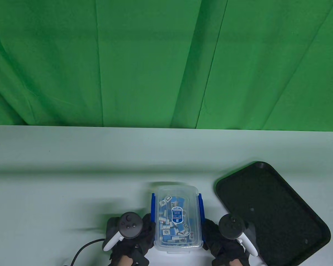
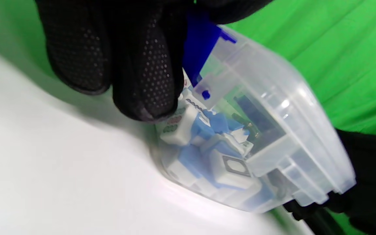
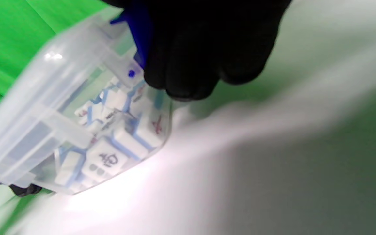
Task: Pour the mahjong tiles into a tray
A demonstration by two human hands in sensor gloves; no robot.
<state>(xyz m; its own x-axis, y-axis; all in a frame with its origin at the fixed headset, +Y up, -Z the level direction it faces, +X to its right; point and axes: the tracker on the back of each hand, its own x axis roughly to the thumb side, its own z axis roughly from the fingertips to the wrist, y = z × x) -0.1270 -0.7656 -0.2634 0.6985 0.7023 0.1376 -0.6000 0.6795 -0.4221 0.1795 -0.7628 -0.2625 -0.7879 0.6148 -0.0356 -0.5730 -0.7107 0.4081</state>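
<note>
At the near edge of the table (image 1: 72,155), a clear plastic box (image 1: 176,219) with a lid and blue side latches stands between the two gloved hands, and it is full of white and blue mahjong tiles (image 1: 169,224). The table view shows also the black tray (image 1: 272,210), which lies to the right of the box, near it but apart; the wrist views do not show the tray. The wrist views show instead the contact, which the table view hides behind the trackers. In the left wrist view, the fingers (image 2: 145,71) of the left hand (image 1: 129,235) press on the box side at the blue latch (image 2: 199,49). In the right wrist view, the right hand (image 1: 227,241) grips the opposite side, with fingers (image 3: 188,65) over the other latch (image 3: 139,29). Both hands hold the box from its long sides, palms turned toward each other. The box appears tilted in the wrist views, but I cannot tell if it is lifted off the table.
</note>
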